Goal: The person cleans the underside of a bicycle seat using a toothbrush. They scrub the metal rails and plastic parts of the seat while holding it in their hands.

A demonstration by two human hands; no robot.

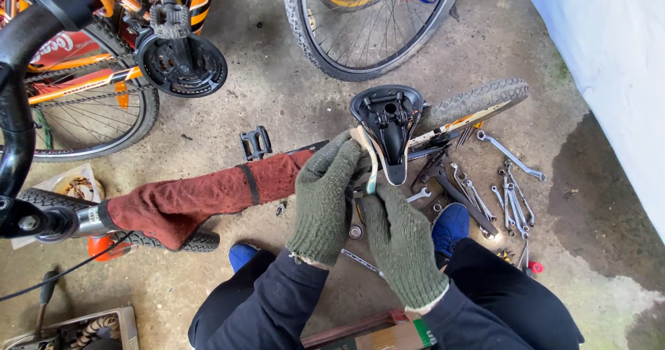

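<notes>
i hold an upturned bicycle saddle (pixel 389 125) over the floor (pixel 291 94)

left hand (pixel 325 198) grips its edge — right hand (pixel 402 243) closed under it, spanners (pixel 509 191) beside.

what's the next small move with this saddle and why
Probably steady the saddle with the left hand and work the pale strip further along its edge with the right hand. The saddle is held upside down with its black rails and clamp facing up, both gloved hands meet at its narrow nose, and the strip is pinched there, lying along the rim.
</notes>
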